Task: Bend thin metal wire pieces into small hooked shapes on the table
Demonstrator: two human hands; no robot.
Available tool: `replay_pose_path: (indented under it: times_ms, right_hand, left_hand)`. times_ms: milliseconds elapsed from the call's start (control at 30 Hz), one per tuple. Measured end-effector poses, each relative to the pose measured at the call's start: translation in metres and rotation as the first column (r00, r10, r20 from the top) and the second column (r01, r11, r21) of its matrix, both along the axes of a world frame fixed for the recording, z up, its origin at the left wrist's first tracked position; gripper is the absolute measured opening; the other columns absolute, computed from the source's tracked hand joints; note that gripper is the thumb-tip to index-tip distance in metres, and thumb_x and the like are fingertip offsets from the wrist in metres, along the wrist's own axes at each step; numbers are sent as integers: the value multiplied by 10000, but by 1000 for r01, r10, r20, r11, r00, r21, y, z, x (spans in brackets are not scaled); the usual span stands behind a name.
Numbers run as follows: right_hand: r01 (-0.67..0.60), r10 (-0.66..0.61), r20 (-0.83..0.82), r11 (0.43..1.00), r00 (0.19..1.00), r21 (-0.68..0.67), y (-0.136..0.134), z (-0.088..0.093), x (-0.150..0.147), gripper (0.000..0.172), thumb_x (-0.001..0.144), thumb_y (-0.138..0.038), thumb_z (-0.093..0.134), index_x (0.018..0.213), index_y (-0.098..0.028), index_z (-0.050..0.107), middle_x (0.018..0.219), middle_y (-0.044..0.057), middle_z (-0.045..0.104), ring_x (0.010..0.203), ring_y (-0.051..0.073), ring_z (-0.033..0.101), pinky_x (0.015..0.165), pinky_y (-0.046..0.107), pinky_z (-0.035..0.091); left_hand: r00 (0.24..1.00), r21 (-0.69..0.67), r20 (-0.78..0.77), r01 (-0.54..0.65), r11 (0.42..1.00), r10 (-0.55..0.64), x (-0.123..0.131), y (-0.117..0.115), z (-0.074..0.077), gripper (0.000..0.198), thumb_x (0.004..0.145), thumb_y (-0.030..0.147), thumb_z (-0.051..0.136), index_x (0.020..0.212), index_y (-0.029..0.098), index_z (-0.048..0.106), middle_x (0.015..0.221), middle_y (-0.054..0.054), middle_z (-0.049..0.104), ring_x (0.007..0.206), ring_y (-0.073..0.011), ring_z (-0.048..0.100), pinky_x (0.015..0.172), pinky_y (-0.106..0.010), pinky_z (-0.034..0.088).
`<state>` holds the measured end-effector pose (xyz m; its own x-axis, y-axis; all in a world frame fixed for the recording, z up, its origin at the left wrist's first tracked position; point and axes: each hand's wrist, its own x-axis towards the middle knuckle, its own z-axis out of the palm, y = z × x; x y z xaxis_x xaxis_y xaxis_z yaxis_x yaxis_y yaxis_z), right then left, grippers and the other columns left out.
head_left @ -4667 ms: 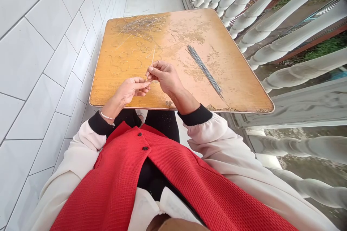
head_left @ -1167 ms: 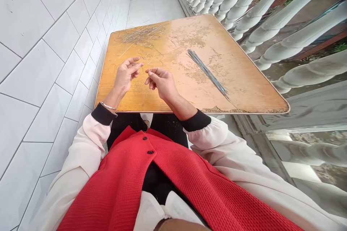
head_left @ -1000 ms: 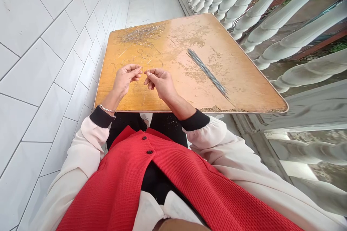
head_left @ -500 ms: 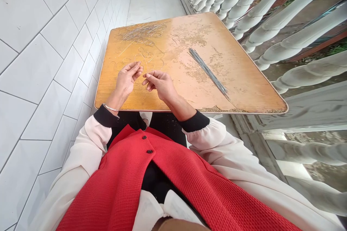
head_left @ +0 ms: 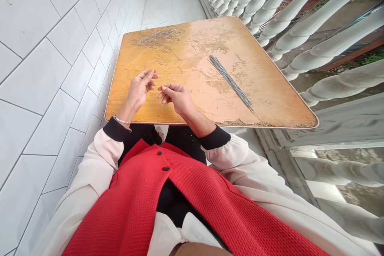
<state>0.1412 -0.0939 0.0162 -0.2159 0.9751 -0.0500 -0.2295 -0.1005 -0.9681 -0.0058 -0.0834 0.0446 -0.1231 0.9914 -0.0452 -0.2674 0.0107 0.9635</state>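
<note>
My left hand (head_left: pixel 140 90) hovers over the left front of the table, thumb and forefinger drawn together in a pinch. Whatever is between those fingertips is too fine to make out. Just to its right, my right hand (head_left: pixel 176 97) is closed in a pinch, with a faint thin wire (head_left: pixel 162 107) showing below the fingers. The fingertips of the two hands are a small gap apart. Beyond them, a curved thin wire (head_left: pixel 181 70) and several small wire loops (head_left: pixel 160 60) lie on the wood. A tangled heap of thin wire (head_left: pixel 159 37) rests at the far left corner.
A bundle of straight grey wires (head_left: pixel 230 82) lies diagonally on the right of the worn wooden table (head_left: pixel 270 100). White tiled wall (head_left: pixel 39 72) runs close along the left. A white baluster railing (head_left: pixel 300 36) borders the right side.
The hands have drawn slightly apart, my right hand moving a little down toward me. The wire loops beyond the fingers have shifted shape. Bundle and heap stay in place.
</note>
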Motion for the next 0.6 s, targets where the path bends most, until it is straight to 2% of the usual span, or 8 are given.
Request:
replay_pose_path:
  times_ms: [100, 200, 267, 367, 433, 500, 600]
  right_hand:
    - [12, -12, 3, 1000, 1000, -6, 1, -2, 2, 185, 878, -216, 761, 724, -158, 677, 555, -22, 669, 390, 48, 533, 408, 149, 418]
    - [27, -27, 2, 1000, 1000, -16, 2, -2, 4, 179, 877, -205, 754, 723, -157, 676, 558, -19, 674, 388, 50, 541, 404, 150, 420]
    - [39, -39, 1, 999, 999, -21, 2, -3, 3, 173, 872, -210, 755, 728, -159, 675, 561, -19, 675, 394, 52, 552, 409, 150, 425]
    - [34, -34, 14, 999, 999, -21, 2, -5, 2, 195, 861, -263, 770, 724, -167, 672, 573, -13, 684, 405, 58, 558, 418, 157, 437]
    - [11, -11, 26, 1000, 1000, -12, 0, -7, 1, 216, 855, -301, 779, 719, -170, 676, 586, -6, 692, 411, 60, 556, 420, 163, 436]
    - [-11, 11, 33, 1000, 999, 4, -1, -8, 0, 238, 847, -325, 789, 702, -170, 679, 597, 0, 696, 411, 58, 548, 417, 166, 422]
    - [-32, 31, 40, 999, 999, 30, -4, -7, -1, 274, 829, -337, 799, 657, -171, 667, 597, 2, 691, 400, 47, 513, 413, 169, 391]
  left_hand:
    - [1000, -7, -28, 4, 1000, -4, -14, 0, 2, 285, 936, 468, 716, 911, 184, 722, 858, -18, 754, 527, -13, 558, 523, -161, 418]
    - [999, -30, -42, -30, 999, 29, -24, -2, 1, 334, 932, 518, 699, 893, 187, 721, 835, -32, 755, 503, -22, 529, 493, -175, 378]
    - [999, -61, -36, -2, 998, 0, -24, -6, -5, 284, 940, 464, 700, 899, 184, 724, 844, -38, 758, 524, -30, 543, 501, -175, 374]
    - [993, -78, -16, 113, 990, -115, -17, -12, -17, 83, 927, 241, 698, 949, 175, 744, 880, -32, 763, 592, -29, 574, 542, -158, 380]
    - [984, -37, -8, 176, 984, -177, -10, -13, -23, 118, 878, 131, 714, 976, 177, 761, 908, -21, 765, 641, -27, 591, 573, -153, 386]
    - [977, 10, -10, 212, 977, -212, -4, -11, -26, 134, 847, 111, 746, 959, 178, 778, 894, -8, 757, 635, -22, 576, 573, -158, 377]
    - [977, 33, -9, 214, 976, -214, 3, -5, -25, 32, 846, 131, 769, 859, 160, 775, 781, 16, 712, 557, -12, 503, 536, -166, 349]
